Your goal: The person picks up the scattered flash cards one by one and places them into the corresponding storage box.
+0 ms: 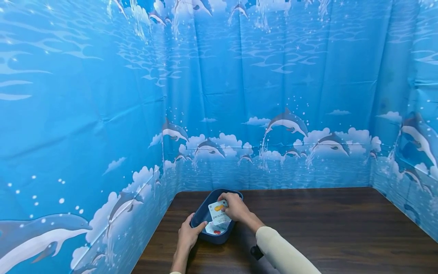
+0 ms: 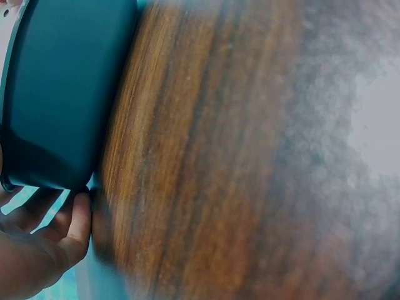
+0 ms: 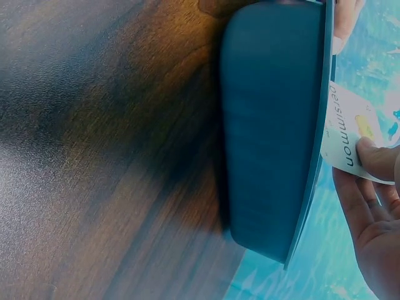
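A dark blue, rounded rectangular plastic bin [image 1: 219, 239] stands on the table. My left hand [image 1: 188, 234] grips its left side, thumb over the rim; in the left wrist view its fingers [image 2: 80, 225] bend around the end wall of the bin. Between thumb and fingers, my right hand [image 1: 236, 207] pinches a white flash card [image 1: 219, 217] with an orange fruit picture and the word "persimmon". This card is tilted over the bin's opening, its lower edge overlapping another card [image 1: 216, 229] with a red picture inside. In the right wrist view the persimmon card [image 3: 342, 134] shows above the rim.
The dark wood-grain table [image 1: 308, 220] extends far to the right of the bin. A blue dolphin-print curtain [image 1: 273, 95] hangs along its back and sides, close behind the bin. A small black object [image 1: 256, 252] sits by the right wrist.
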The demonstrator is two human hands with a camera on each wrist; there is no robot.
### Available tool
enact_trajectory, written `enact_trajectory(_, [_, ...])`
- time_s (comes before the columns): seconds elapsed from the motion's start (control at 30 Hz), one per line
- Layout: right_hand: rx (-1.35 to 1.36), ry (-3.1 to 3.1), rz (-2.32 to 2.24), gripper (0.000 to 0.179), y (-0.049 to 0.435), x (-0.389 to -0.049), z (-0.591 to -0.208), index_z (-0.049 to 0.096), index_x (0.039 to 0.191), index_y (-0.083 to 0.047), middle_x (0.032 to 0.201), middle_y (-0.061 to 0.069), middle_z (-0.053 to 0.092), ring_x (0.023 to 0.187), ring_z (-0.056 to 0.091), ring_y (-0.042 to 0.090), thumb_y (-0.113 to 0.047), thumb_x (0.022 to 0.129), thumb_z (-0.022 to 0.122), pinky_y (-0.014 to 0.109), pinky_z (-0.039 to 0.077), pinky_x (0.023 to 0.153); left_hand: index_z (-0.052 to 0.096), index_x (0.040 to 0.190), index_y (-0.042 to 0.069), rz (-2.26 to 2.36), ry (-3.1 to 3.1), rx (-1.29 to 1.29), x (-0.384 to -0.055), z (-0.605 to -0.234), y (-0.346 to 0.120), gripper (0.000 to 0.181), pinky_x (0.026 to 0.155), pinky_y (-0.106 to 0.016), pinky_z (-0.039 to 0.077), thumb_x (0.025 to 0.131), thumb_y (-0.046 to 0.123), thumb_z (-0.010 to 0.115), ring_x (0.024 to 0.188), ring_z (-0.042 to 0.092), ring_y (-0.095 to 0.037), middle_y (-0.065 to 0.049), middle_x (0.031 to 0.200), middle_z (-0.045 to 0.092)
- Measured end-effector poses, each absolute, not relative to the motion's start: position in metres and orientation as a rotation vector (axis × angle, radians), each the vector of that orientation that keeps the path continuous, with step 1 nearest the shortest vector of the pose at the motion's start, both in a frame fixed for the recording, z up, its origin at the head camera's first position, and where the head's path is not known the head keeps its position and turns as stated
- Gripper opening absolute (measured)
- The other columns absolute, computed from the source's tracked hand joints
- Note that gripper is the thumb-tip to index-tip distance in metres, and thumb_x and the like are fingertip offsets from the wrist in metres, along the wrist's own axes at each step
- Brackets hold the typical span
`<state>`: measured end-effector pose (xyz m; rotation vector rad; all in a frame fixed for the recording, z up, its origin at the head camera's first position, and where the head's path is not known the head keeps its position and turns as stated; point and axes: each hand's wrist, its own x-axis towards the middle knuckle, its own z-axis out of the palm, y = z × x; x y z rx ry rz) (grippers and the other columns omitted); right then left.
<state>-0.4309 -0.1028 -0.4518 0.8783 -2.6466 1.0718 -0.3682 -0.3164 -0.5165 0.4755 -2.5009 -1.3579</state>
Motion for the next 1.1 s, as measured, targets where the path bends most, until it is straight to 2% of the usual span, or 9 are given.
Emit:
enact_trajectory(0.47, [0.863,-2.661,1.100,0.025,-0.108,-0.432,-0.457,0.076,0.123,-0.012,0.125,0.011,0.073,0.105,0.063,0.022,-0.004,0.099,0.074,0.048,0.061,0.096,0.050,0.156,-0.002,-1.354,-2.488,0.470,-0.370,-0.518,-0.317,0.080,0.108,-0.065,0.053,0.094,0.037,0.083,0.127,0.064,-0.048,-0.035,0.147,0.060])
enact_trajectory(0.8, [0.851,-2.677,1.118,0.026,-0.111,-0.432,-0.460,0.075,0.124,-0.011,0.126,0.013,0.072,0.102,0.063,0.022,-0.003,0.099,0.074,0.046,0.062,0.092,0.051,0.155,-0.001,-1.333,-2.500,0.462,-0.369,-0.517,-0.316,0.080,0.105,-0.065,0.055,0.094,0.039,0.083,0.125,0.065,-0.048,-0.035,0.144,0.062])
enact_trajectory(1.1, [0.858,-2.727,1.060,0.027,-0.111,-0.431,-0.467,0.075,0.125,-0.010,0.116,0.010,0.069,0.103,0.064,0.021,-0.006,0.099,0.075,0.042,0.063,0.090,0.053,0.155,0.000,-1.333,-2.498,0.465,-0.371,-0.519,-0.318,0.078,0.104,-0.064,0.055,0.094,0.038,0.083,0.124,0.066,-0.047,-0.033,0.141,0.065])
